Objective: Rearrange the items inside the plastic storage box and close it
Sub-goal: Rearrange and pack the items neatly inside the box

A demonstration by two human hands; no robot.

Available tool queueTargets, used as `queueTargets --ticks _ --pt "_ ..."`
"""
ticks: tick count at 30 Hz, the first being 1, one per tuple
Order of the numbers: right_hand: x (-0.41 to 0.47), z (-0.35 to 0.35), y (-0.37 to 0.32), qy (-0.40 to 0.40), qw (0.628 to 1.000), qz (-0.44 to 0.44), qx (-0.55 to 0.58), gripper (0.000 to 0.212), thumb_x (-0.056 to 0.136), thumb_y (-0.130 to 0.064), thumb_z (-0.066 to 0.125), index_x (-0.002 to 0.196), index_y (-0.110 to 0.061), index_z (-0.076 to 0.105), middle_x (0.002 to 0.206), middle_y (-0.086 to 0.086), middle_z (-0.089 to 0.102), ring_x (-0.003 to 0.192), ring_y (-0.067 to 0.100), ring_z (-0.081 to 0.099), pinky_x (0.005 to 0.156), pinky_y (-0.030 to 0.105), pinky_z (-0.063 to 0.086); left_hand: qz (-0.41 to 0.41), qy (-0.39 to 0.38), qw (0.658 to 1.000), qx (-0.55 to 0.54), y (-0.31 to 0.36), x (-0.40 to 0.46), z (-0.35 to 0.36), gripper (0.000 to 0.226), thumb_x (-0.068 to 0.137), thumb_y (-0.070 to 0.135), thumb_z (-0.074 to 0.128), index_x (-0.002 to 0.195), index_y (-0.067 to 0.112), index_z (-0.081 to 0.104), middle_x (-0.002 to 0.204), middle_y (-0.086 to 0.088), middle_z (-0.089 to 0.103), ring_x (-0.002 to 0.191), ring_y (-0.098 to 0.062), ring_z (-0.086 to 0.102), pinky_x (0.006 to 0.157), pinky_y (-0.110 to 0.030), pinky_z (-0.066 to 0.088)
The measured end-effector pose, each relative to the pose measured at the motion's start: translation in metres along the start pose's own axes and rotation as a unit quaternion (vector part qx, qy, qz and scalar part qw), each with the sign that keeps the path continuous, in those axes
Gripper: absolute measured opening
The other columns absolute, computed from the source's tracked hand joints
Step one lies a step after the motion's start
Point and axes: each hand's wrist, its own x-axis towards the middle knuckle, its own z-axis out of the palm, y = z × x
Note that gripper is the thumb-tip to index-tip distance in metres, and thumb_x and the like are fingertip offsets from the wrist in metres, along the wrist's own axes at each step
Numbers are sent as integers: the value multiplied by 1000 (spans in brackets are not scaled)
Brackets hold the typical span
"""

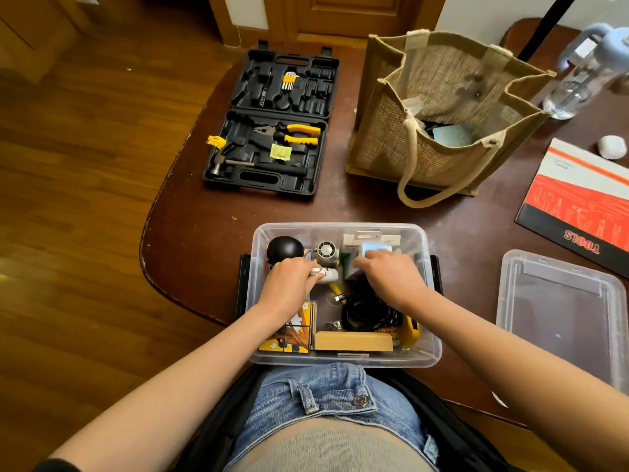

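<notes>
The clear plastic storage box sits open at the table's near edge, both hands inside it. My left hand is closed around a small white object beside a black ball and a small grey fan. My right hand rests fingers-down on a white packaged box at the back right; whether it grips it is unclear. A coiled black cable, a brown cardboard box, a yellow patterned box and a yellow tool lie in the near half. The clear lid lies to the right.
A black tool case lies open at the back left with pliers and a hammer. A jute bag stands at the back centre. A red-and-white tools booklet and a water bottle are at the right. Wooden floor lies left of the table.
</notes>
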Motion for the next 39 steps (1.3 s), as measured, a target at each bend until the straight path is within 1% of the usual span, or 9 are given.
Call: queueTargets --ticks 4,9,13,19,24,30,35,37,39 --pt "3 -1 10 65 997 -12 47 41 82 -13 64 122 -15 58 103 7 53 97 26 49 73 34 42 0 10 1000 -24 2 -3 1 25 94 26 58 109 12 71 106 -6 70 97 -24 64 83 -40 52" --pt "-7 7 12 129 989 -20 75 57 67 -6 79 121 -13 63 107 12 59 94 30 57 73 38 51 -10 18 999 -48 1 -6 3 25 92 26 60 111 14 71 108 -7 70 102 -22 63 86 -34 50" --pt "-8 15 9 99 993 -47 38 61 76 -6 73 133 -19 55 134 9 54 122 32 52 95 44 46 -11 15 999 -49 1 -8 3 26 92 26 60 112 14 71 113 -6 69 112 -22 60 91 -33 46" --pt "10 5 13 3 987 -158 -8 64 90 -10 58 146 -29 34 151 -4 34 134 25 32 109 39 29 -2 22 998 -52 1 -9 2 25 92 27 60 111 15 71 113 -5 69 112 -19 60 92 -31 46" --pt "17 -6 21 -26 978 -207 -23 62 91 -5 53 146 -24 34 149 -4 36 129 24 32 104 33 35 2 36 997 -63 0 -11 0 24 92 25 60 109 13 71 108 -5 70 103 -18 63 86 -27 47" --pt "3 0 23 -19 987 -161 -7 65 88 -3 56 146 -24 35 153 -4 29 136 26 29 107 40 38 -14 44 996 -74 -3 -15 -2 23 91 21 61 111 13 71 108 -6 70 104 -19 61 89 -29 44" --pt "0 -7 17 24 991 -129 -25 51 87 -16 63 136 -22 52 151 1 36 137 28 35 113 41 26 -59 56 991 -107 -5 -16 0 25 90 24 63 112 13 70 106 -7 71 97 -20 63 81 -25 46" --pt "-5 -13 7 59 991 -117 15 46 84 -19 67 129 -18 59 144 6 46 130 29 43 107 43 35 -85 61 985 -138 -7 -16 0 24 89 23 64 110 14 71 97 -8 72 87 -16 65 75 -26 52" --pt "-13 -18 -7 121 984 -112 68 37 79 -15 72 116 -12 67 122 9 62 108 29 59 85 41 51 -106 59 978 -169 -8 -16 0 21 89 21 65 107 12 72 86 -8 73 75 -14 67 72 -32 56"
